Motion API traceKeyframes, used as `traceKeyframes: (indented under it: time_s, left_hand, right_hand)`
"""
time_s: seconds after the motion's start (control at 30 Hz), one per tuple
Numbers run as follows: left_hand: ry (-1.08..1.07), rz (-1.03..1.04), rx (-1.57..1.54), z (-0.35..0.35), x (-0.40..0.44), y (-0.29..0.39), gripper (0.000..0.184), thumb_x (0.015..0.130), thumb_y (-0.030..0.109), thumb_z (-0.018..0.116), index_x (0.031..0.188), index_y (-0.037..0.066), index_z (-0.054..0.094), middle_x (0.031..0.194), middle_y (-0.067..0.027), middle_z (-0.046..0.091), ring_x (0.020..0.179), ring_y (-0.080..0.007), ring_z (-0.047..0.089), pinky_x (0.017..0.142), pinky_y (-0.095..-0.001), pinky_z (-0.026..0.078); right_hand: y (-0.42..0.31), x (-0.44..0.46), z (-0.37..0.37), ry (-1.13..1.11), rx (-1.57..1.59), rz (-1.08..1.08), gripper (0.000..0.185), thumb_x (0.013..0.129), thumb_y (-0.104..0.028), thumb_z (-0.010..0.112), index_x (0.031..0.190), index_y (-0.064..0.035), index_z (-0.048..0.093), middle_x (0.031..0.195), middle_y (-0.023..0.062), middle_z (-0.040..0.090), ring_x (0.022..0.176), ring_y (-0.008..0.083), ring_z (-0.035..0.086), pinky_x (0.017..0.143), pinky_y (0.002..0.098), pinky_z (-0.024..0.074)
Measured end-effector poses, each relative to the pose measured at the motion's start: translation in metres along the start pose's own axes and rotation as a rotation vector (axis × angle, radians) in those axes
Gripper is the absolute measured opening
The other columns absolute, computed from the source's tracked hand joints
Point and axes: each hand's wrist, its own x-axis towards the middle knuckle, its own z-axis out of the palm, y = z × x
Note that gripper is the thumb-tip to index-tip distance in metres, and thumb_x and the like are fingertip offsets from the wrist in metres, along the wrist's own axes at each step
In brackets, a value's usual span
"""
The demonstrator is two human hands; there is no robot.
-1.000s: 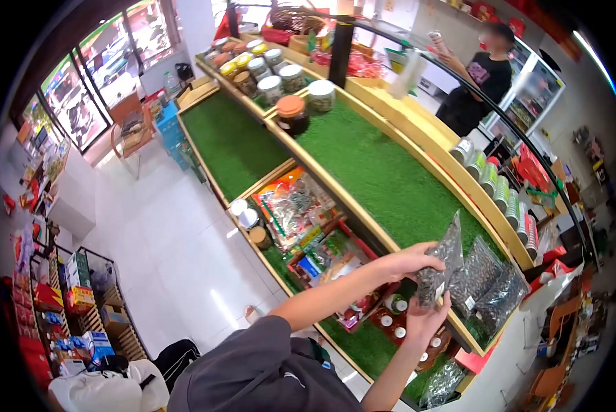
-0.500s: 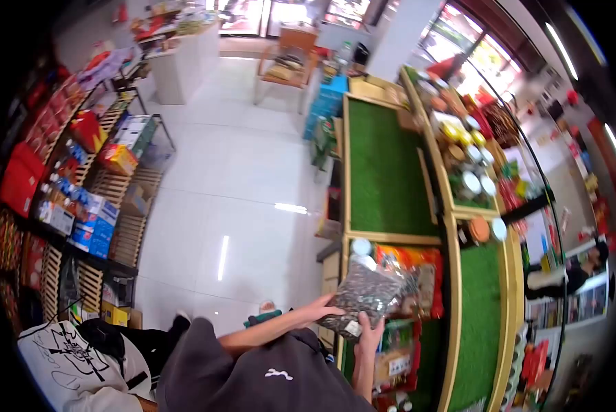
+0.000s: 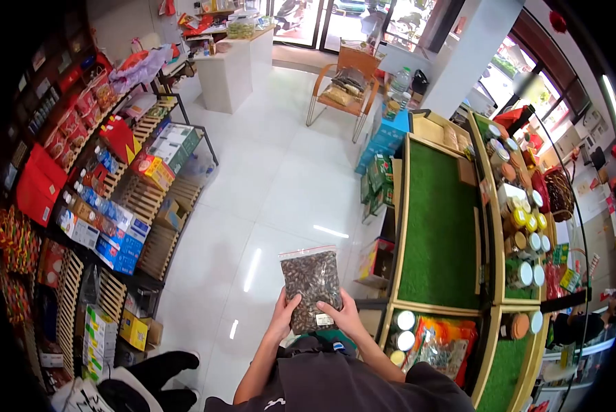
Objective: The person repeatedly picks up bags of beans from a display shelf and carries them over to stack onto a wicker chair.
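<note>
Both left hand (image 3: 281, 318) and right hand (image 3: 346, 316) angle inward, fingers pinching the bag (image 3: 311, 278).

The zip-top bag of dark seeds (image 3: 311, 285) has moved from above the turf-lined display (image 3: 437, 233) to over the white-tiled floor (image 3: 274, 185), lower centre.

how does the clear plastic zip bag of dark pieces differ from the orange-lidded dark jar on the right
The clear plastic zip bag of dark pieces is soft and flat; the orange-lidded dark jar is round and rigid. The bag has a red line along its top edge, the jar a lid. The bag is in the grip of the left hand and right hand; the jar stands on the display.
</note>
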Motion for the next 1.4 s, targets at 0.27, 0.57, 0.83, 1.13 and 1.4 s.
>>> traceKeyframes:
  time_s: [0.27, 0.57, 0.83, 1.13, 1.4]
  left_hand:
    - [-0.048, 0.112, 0.327, 0.062, 0.162, 0.074, 0.049, 0.091, 0.016, 0.059, 0.132, -0.001, 0.038, 0.123, -0.0086, 0.051, 0.110, -0.0153, 0.048, 0.094, -0.0306, 0.040]
    - [-0.158, 0.049, 0.359, 0.102, 0.321, 0.107, 0.052, 0.093, 0.017, 0.057, 0.137, 0.001, 0.034, 0.127, -0.0087, 0.050, 0.113, -0.0142, 0.047, 0.096, -0.0280, 0.038]
    - [-0.261, -0.121, 0.364, 0.111, 0.496, 0.153, 0.058, 0.092, 0.019, 0.058, 0.139, 0.000, 0.031, 0.132, -0.0090, 0.047, 0.118, -0.0166, 0.044, 0.100, -0.0288, 0.034]
    - [-0.282, -0.202, 0.407, 0.098, 0.674, 0.246, 0.052, 0.089, 0.017, 0.062, 0.134, 0.004, 0.039, 0.122, -0.0069, 0.054, 0.107, -0.0142, 0.052, 0.089, -0.0282, 0.043]
    - [-0.183, -0.342, 0.301, 0.111, 0.796, 0.271, 0.044, 0.090, 0.010, 0.059, 0.130, 0.004, 0.042, 0.117, -0.0064, 0.057, 0.105, -0.0145, 0.054, 0.088, -0.0290, 0.045]
  right_hand:
    - [-0.032, 0.175, -0.053, -0.029, 0.150, 0.092, 0.050, 0.082, -0.011, 0.069, 0.125, 0.0014, 0.047, 0.110, 0.0085, 0.060, 0.096, 0.0152, 0.058, 0.082, 0.0299, 0.0486]
    - [-0.075, 0.309, -0.085, 0.139, 0.062, 0.015, 0.049, 0.081, -0.006, 0.068, 0.125, 0.0007, 0.047, 0.109, 0.0063, 0.061, 0.097, 0.0128, 0.057, 0.084, 0.0273, 0.0463]
    - [-0.080, 0.465, -0.092, 0.325, 0.085, 0.085, 0.047, 0.084, -0.002, 0.064, 0.127, -0.0007, 0.045, 0.110, 0.0072, 0.060, 0.097, 0.0129, 0.057, 0.083, 0.0273, 0.0471]
    - [-0.117, 0.663, -0.070, 0.264, 0.216, 0.189, 0.041, 0.085, -0.006, 0.063, 0.122, 0.0003, 0.048, 0.109, 0.0079, 0.061, 0.095, 0.0144, 0.059, 0.082, 0.0289, 0.0492]
    - [-0.099, 0.789, -0.107, 0.312, 0.266, 0.358, 0.042, 0.083, -0.007, 0.065, 0.122, -0.0002, 0.050, 0.105, 0.0084, 0.063, 0.091, 0.0161, 0.062, 0.078, 0.0300, 0.0511]
